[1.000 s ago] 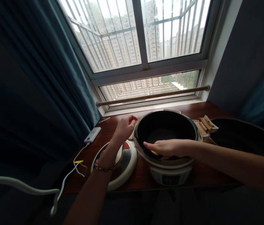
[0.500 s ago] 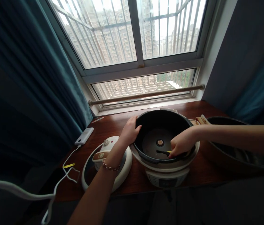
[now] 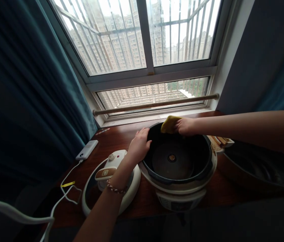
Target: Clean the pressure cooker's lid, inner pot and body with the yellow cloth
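An electric pressure cooker stands lidless on the wooden table, its black inside in view with a small round brown disc at the centre of the bottom. My left hand grips the cooker's left rim, thumb inside and fingers over the outer edge. At the far rim my right hand holds a yellow cloth, which lies over the edge and partly down the inner wall. Under my left forearm lies the white cooker lid with its brown handle.
A large dark pan sits at the right, with a light wooden piece beside the cooker. A white power bank with a white cable lies at the left. Behind are a window rail and a blue curtain.
My right hand has moved from the near right inside of the cooker up to its far rim, and more of the yellow cloth shows. My left hand stays on the left rim.
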`<state>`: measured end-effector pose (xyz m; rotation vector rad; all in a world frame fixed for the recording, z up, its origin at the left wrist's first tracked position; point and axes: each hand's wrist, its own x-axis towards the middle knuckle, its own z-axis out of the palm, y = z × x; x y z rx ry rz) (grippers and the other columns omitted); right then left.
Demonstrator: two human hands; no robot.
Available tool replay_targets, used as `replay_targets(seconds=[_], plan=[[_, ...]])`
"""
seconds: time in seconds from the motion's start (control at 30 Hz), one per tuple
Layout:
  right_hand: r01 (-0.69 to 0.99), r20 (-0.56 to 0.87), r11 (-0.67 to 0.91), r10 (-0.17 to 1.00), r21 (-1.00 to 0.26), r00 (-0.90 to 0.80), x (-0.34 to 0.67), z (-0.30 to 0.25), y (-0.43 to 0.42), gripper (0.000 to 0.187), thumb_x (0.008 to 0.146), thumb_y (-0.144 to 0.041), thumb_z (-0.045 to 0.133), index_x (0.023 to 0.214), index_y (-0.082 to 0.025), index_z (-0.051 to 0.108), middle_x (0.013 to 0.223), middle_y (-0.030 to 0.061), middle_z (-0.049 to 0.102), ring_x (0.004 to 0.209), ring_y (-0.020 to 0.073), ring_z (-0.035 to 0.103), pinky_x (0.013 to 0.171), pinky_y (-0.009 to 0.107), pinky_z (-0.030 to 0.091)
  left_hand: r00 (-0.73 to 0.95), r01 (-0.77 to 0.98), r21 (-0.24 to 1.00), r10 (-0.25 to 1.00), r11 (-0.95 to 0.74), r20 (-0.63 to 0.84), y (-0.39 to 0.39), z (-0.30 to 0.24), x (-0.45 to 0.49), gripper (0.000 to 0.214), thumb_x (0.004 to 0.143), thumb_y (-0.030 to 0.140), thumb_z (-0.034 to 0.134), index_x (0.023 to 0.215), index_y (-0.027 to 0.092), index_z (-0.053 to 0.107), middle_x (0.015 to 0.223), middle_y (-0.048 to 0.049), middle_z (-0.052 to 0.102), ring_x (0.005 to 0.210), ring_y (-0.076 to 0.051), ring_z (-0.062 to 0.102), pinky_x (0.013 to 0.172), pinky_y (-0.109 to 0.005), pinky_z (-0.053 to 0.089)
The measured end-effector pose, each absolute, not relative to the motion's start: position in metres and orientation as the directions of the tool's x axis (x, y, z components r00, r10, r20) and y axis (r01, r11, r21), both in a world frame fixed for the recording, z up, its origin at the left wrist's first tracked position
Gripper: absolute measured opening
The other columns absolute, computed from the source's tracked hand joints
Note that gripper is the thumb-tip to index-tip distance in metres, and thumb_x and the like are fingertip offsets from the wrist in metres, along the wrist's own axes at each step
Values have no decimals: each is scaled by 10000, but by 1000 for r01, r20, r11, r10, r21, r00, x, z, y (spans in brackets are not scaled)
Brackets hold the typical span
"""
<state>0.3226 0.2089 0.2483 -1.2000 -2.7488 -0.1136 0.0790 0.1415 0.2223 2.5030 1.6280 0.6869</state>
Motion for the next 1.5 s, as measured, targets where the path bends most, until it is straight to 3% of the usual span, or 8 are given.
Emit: replay_targets(seconds=[0.23, 0.43, 0.83, 0.9, 1.1, 1.23, 1.37, 1.5], plan=[[336, -48, 930, 332, -148, -942, 264, 240, 228, 266, 627, -2, 609, 739, -234, 674, 936, -51, 668, 950, 94, 557, 884, 191, 379, 302, 855, 319, 893, -409, 335, 140, 224, 81, 480, 767, 126, 478, 1246, 115, 443, 1307, -137, 486, 1248, -237, 403, 1075, -408, 279], [665, 92, 697, 706, -267, -703, 285, 223, 223, 237, 604, -21, 592, 462, -207, 558, 592, -21, 622, 690, 127, 571, 737, 238, 434, 293, 856, 329, 899, -398, 325, 141, 223, 80, 492, 776, 121, 473, 1265, 132, 418, 1306, -124, 490, 1259, -225, 394, 1076, -405, 281], [763, -339, 560, 684, -323, -645, 332, 192, 141, 345, 422, -44, 731, 318, -204, 443, 314, -97, 334, 333, 74, 351, 443, 239, 327, 294, 849, 349, 904, -397, 311, 140, 225, 80, 463, 788, 119, 465, 1249, 94, 445, 1327, -145, 469, 1271, -226, 380, 1102, -386, 234], [747, -333, 522, 677, -411, -656, 319, 205, 114, 252, 497, -115, 735, 393, -204, 524, 351, -90, 399, 318, 69, 356, 429, 233, 317, 298, 848, 348, 903, -400, 311, 140, 225, 80, 460, 789, 125, 465, 1249, 104, 444, 1326, -143, 470, 1269, -229, 382, 1095, -394, 250], [765, -586, -100, 707, -636, -394, 257, 258, 69, 330, 830, -347, 455, 576, -175, 578, 449, -25, 474, 335, 85, 340, 402, 250, 276, 300, 844, 345, 895, -410, 329, 140, 224, 81, 444, 798, 119, 448, 1241, 136, 457, 1304, -111, 498, 1258, -222, 395, 1087, -406, 267], [712, -410, 112, 752, -694, -517, 239, 277, 58, 437, 887, -400, 324, 622, -149, 564, 528, 13, 521, 445, 100, 440, 467, 236, 318, 309, 841, 305, 859, -447, 408, 137, 229, 80, 394, 826, 119, 413, 1212, 116, 495, 1336, -129, 463, 1289, -228, 349, 1091, -424, 244], [684, -96, 511, 761, -520, -642, 238, 283, 38, 453, 918, -382, 246, 796, -125, 598, 697, 96, 624, 596, 174, 571, 566, 274, 383, 343, 756, 324, 766, -569, 544, 122, 255, 86, 321, 865, 168, 385, 1131, 156, 564, 1283, -93, 523, 1256, -216, 393, 1075, -393, 263], [745, 20, 508, 832, -433, -555, 234, 279, 13, 444, 917, -411, 273, 1008, -85, 560, 834, 152, 649, 717, 252, 627, 610, 330, 455, 642, 541, 579, 744, -609, 183, 102, 287, 110, 301, 888, 298, 386, 1053, 196, 617, 1017, -34, 666, 929, -161, 601, 831, -244, 451]])
